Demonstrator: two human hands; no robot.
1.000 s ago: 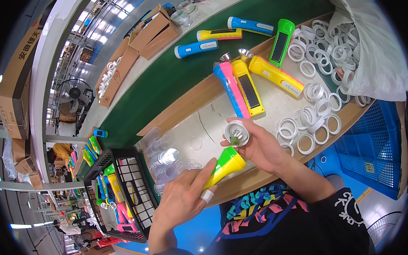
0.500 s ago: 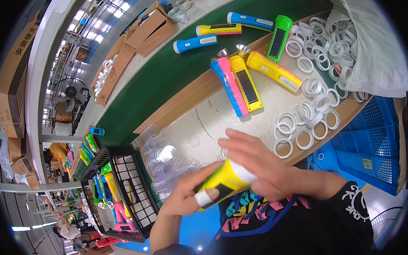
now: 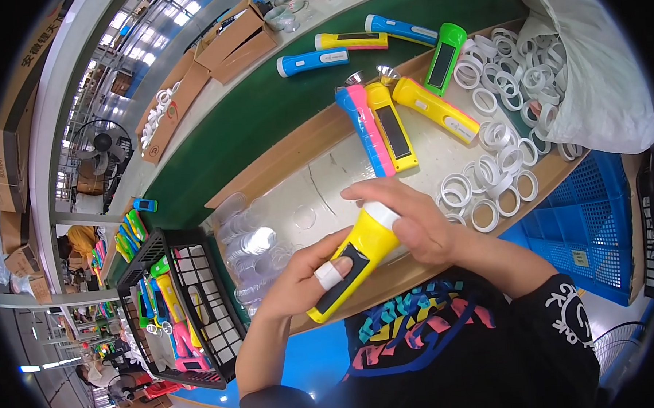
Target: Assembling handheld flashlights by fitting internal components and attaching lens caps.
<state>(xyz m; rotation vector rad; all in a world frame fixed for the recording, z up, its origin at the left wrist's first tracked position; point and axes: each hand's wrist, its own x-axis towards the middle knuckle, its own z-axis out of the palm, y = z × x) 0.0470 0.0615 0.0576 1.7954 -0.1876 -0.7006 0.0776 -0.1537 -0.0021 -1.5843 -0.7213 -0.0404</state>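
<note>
Clearly, in the head view, the one relation that matters is between the yellow flashlight and the two hands: its long axis slants from the tail at lower left up to the head at upper right, across the near cardboard edge on the counter. The left hand is nearer the tail, its grip closed around the barrel, the wrapped thumb lying over the dark panel. The right hand is nearer the head, curved around the white collar, thumb at its side and fingers reaching past its end; I cannot tell whether they pinch it or only rest there. The head's front face is turned away, the left fingers vanish beneath the barrel, the thumb covers part of the panel, and the flashlight's underside is hidden.
</note>
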